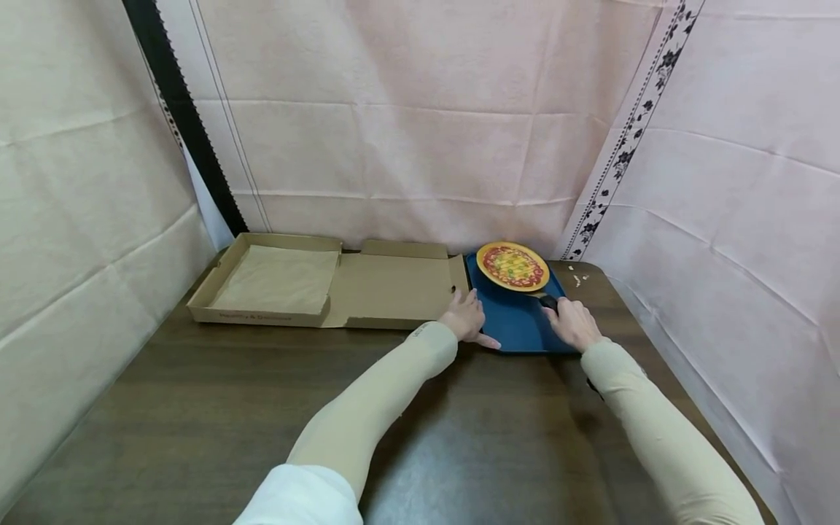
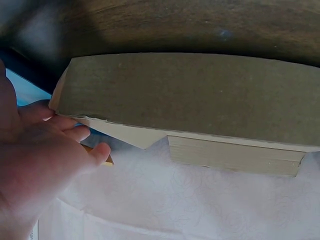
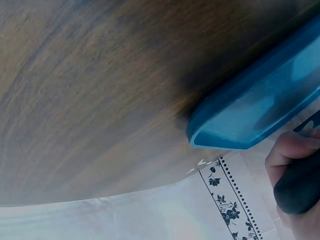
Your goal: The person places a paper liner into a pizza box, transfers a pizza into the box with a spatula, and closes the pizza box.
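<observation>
My right hand (image 1: 572, 322) grips the black handle (image 3: 297, 186) of a spatula (image 1: 547, 300); a bit of its blade shows at the rim of the pizza (image 1: 513, 265), and the rest is hidden beneath. The pizza has a yellow crust with red, yellow and green topping, and overlaps the far part of a blue tray (image 1: 515, 324). My left hand (image 1: 464, 319) is at the tray's near left side, fingers extended, with fingertips right at the corner of the cardboard pizza box's lid (image 2: 190, 95).
Left of the tray lies the opened pizza box (image 1: 262, 319), its base lined with a sheet of paper (image 1: 278, 277). White scraps (image 1: 577, 280) lie on the brown wooden table (image 1: 262, 408) right of the tray. Pale cloth (image 1: 394, 146) hangs behind and at both sides.
</observation>
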